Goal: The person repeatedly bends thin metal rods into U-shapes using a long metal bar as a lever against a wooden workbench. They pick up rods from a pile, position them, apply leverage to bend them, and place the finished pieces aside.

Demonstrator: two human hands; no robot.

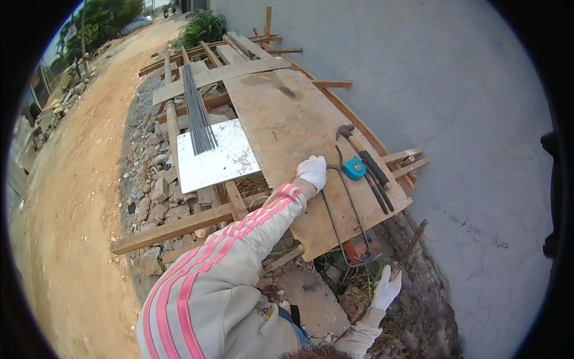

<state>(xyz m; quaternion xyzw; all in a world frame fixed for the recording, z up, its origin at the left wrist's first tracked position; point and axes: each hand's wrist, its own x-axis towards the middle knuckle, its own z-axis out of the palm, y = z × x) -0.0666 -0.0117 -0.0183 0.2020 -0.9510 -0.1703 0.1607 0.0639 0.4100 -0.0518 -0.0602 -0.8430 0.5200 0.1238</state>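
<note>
My left hand (313,172), in a white glove, is closed at a corner of a bent steel rod frame (332,216) lying on the plywood board (275,143). The frame's near end hangs past the board edge, over a red metal piece (362,246). Lower right, my gloved right hand (387,289) is wrapped round a rusty bar (412,248) that slants up toward the wall. Beyond the left hand lie a hammer (375,167) with a black grip, a blue tape measure (354,169) and a dark long-handled tool (376,192) whose jaws are unclear.
A bundle of thin steel rods (197,110) rests partly on a white panel (218,158) at the left. Wooden beams (173,229) jut out from the bench. Rubble (156,197) lies beside a dirt road (89,179). A grey wall (454,119) stands at the right.
</note>
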